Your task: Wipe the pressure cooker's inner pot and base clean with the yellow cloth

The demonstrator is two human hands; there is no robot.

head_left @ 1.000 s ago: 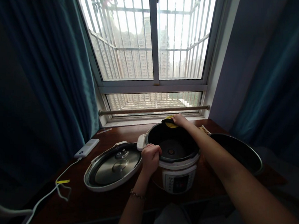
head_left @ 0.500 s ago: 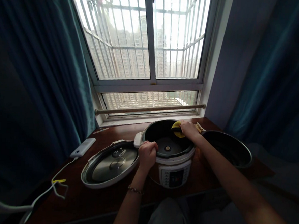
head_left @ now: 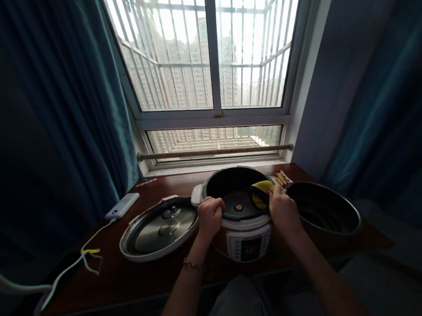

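Note:
An electric pressure cooker (head_left: pixel 248 246) stands lidless on the table, its dark inside facing up and a small round metal piece on its floor. At its near left rim, my left hand (head_left: pixel 210 216) is closed, gripping the edge. My right hand (head_left: pixel 283 207) is closed on a yellow-and-black wiping pad (head_left: pixel 262 186), which rests against the right inner wall; whether it is cloth or sponge I cannot tell. The upturned lid (head_left: pixel 162 229) lies left of the cooker. To the right sits the dark inner pot (head_left: pixel 324 208), partly behind my right hand.
Below the window (head_left: pixel 216 72) runs a horizontal rail (head_left: pixel 214 152) behind the table. A white power bank (head_left: pixel 122 206) with a white cable (head_left: pixel 64 273) lies at the left. Blue curtains (head_left: pixel 93 98) hang at both sides. A small beige item (head_left: pixel 283 177) is behind my right hand.
My right hand has moved right and toward me along the cooker's inner wall, carrying the pad. My left hand keeps its grip on the rim. The view has shifted slightly.

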